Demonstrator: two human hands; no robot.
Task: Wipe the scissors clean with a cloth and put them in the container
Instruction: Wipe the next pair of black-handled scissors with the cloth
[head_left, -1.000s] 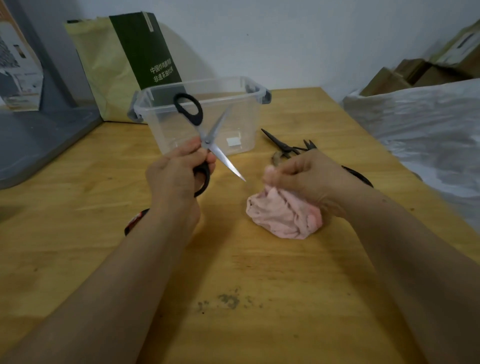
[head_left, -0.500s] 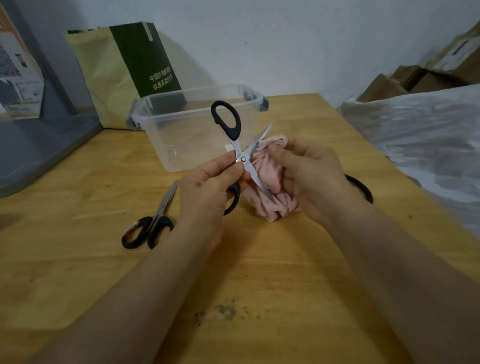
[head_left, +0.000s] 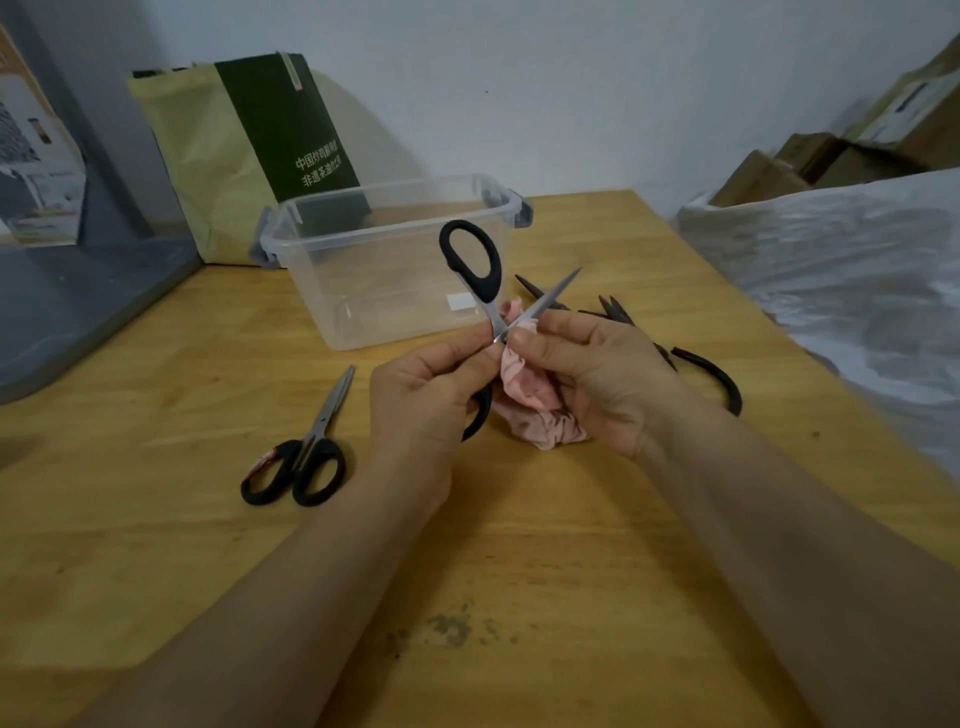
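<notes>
My left hand (head_left: 423, 400) grips black-handled scissors (head_left: 475, 265) near the pivot, blades spread apart, one handle loop standing up in front of the clear plastic container (head_left: 395, 218). My right hand (head_left: 597, 374) holds a crumpled pink cloth (head_left: 535, 400) against the lower blade at the pivot. One blade tip points up to the right; the other blade is hidden in the cloth. The container stands on the wooden table (head_left: 519, 545) just behind the hands.
A second pair of black scissors (head_left: 306, 457) lies shut on the table left of my left hand. More dark scissors (head_left: 696, 369) lie behind my right hand. A green paper bag (head_left: 244, 150) leans on the wall. White plastic sheeting (head_left: 852, 291) borders the table's right edge.
My right hand lifted the pink cloth from the table up to the scissors and now presses it at the pivot. The scissors moved right and turned, with one handle loop now standing upright.
</notes>
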